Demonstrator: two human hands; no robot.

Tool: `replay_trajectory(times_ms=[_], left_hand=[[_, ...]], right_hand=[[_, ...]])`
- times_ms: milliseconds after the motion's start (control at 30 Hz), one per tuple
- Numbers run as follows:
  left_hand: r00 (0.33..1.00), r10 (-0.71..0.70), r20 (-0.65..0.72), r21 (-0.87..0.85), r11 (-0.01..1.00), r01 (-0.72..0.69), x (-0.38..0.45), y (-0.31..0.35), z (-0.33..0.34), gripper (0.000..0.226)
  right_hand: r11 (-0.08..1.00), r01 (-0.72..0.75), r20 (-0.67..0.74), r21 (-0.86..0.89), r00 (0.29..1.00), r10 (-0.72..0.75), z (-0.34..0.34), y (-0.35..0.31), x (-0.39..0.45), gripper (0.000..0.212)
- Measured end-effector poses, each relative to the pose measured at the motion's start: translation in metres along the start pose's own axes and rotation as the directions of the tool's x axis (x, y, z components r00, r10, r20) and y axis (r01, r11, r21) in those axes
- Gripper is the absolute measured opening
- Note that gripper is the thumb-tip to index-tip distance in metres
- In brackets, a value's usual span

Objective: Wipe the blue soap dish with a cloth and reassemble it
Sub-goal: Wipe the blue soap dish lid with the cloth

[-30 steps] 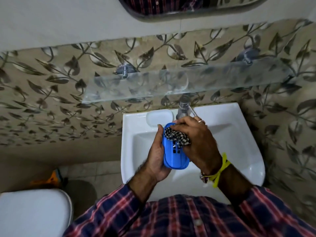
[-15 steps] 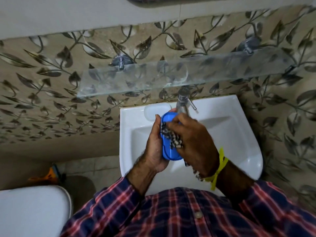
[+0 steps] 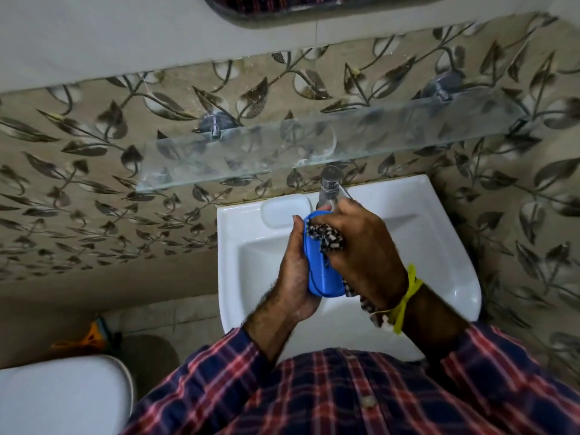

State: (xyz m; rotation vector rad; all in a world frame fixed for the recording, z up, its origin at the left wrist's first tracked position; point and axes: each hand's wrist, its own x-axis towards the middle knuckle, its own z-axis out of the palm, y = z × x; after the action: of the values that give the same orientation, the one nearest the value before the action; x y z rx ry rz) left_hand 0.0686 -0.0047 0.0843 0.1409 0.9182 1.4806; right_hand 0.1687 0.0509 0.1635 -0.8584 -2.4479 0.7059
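I stand at the sink (image 3: 439, 246) with both hands over its basin; my left hand (image 3: 293, 271) cups the blue dish (image 3: 320, 277) from the left, fingers wrapped round its back and palm against its long edge, so the dish stands nearly on edge, tilted, its top end toward the tap (image 3: 329, 189); my right hand (image 3: 364, 249) is closed on the checked cloth (image 3: 326, 237), pressing it against the upper part of the dish's open face; a tail of the cloth hangs below that wrist; I cannot tell whether the dish is in one piece or two, since my hands cover much of it; a yellow band (image 3: 408, 296) sits at my right wrist, with a bracelet just beside it; the dish is held clear above the basin, touching nothing but my hands and the cloth; behind it, a white soap recess (image 3: 282, 208) is moulded into the sink's back ledge, just left of the tap; a glass shelf (image 3: 314, 146) runs along the leaf-patterned wall (image 3: 94, 183) above the sink; a mirror's lower edge (image 3: 314, 11) shows at the top; low on the left are a white toilet lid (image 3: 59, 397) and something orange (image 3: 88, 337) on the floor, too blurred to name; my plaid sleeves (image 3: 204, 372) fill the bottom of the view.
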Motion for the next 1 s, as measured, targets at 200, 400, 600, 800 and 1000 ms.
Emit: replay_trajectory(times_ms=[200, 400, 600, 800, 1000], left_hand=[[0.999, 0.048, 0.014, 0.062, 0.997, -0.049, 0.002, 0.01, -0.004, 0.072], [0.999, 0.046, 0.01, -0.023, 0.999, -0.046, 0.005, 0.026, 0.001, 0.071], [0.998, 0.008, -0.064, -0.068, 0.998, -0.012, 0.005, 0.023, 0.005, 0.077], [0.997, 0.043, -0.057, -0.03, 0.999, -0.045, 0.01, 0.033, -0.001, 0.073], [0.999, 0.008, -0.041, -0.012, 1.0, -0.009, 0.01, 0.032, -0.003, 0.07]], right_hand=[[0.992, 0.122, 0.205, -0.037, 0.972, -0.112, -0.002, -0.004, -0.033, 0.043], [0.986, 0.166, 0.174, -0.024, 0.972, -0.159, -0.002, -0.003, -0.036, 0.047], [0.992, 0.09, 0.043, -0.092, 0.995, -0.086, -0.007, 0.008, -0.028, 0.046], [0.984, 0.142, 0.089, -0.11, 0.987, -0.132, 0.002, 0.012, -0.035, 0.048], [0.988, 0.118, 0.051, -0.098, 0.992, -0.113, 0.005, 0.015, -0.026, 0.045]])
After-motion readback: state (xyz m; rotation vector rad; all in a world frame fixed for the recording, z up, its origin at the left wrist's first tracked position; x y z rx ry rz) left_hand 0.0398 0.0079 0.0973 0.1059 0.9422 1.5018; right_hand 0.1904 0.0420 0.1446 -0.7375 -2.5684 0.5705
